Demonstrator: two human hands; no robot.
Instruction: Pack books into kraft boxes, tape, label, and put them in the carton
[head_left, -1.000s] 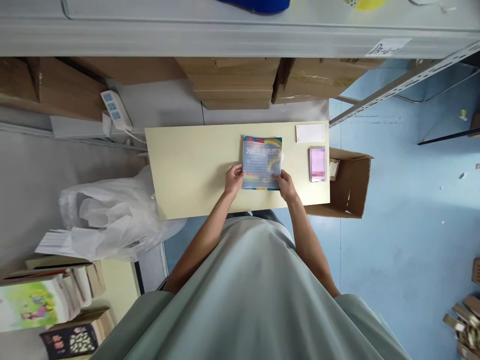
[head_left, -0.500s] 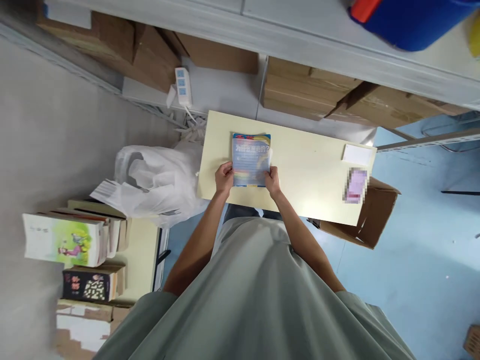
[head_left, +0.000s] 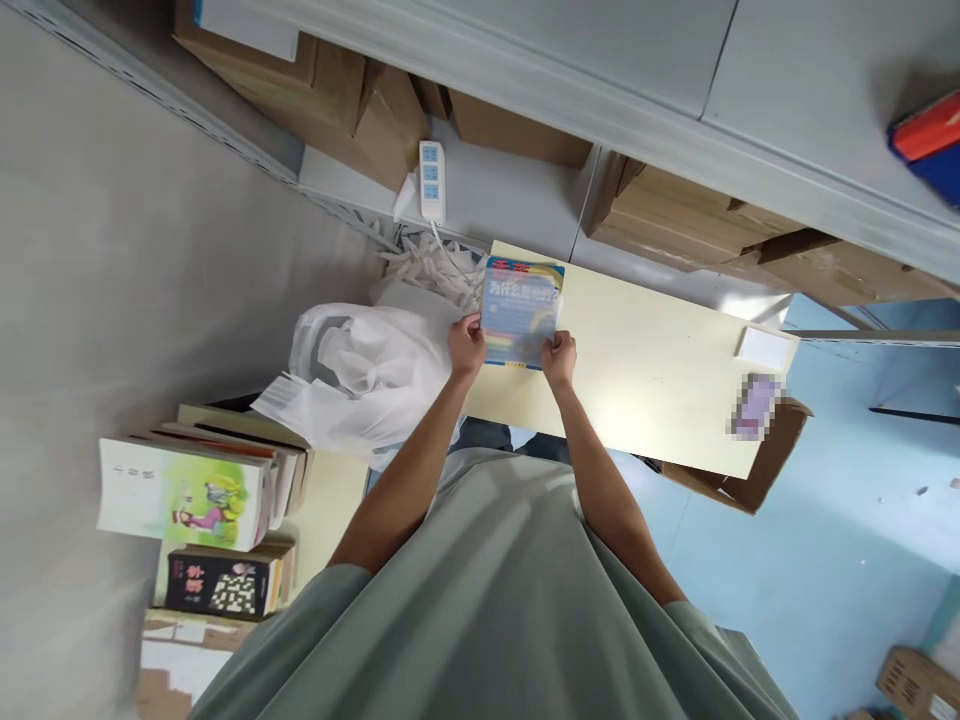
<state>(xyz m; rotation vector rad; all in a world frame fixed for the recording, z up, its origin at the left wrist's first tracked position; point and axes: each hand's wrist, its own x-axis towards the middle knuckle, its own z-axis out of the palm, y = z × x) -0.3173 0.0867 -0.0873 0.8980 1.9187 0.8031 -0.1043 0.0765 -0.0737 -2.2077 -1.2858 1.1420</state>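
I hold a blue book [head_left: 520,308] with a rainbow cover in both hands over the left end of a pale yellow table [head_left: 645,375]. My left hand [head_left: 466,346] grips its lower left corner. My right hand [head_left: 559,358] grips its lower right corner. The book looks wrapped in clear film. Both hands have their fingers closed on the book's near edge.
A white plastic bag [head_left: 360,375] lies left of the table. Stacks of books [head_left: 195,490] stand at the lower left. A white card [head_left: 765,348] and a pink item [head_left: 754,407] lie at the table's right end, above an open cardboard box [head_left: 757,470]. Cardboard boxes [head_left: 675,215] and a power strip [head_left: 431,180] sit on the shelf behind.
My hands have carried the book from the middle of the table to its left end, near the plastic bag. The view has swung left.
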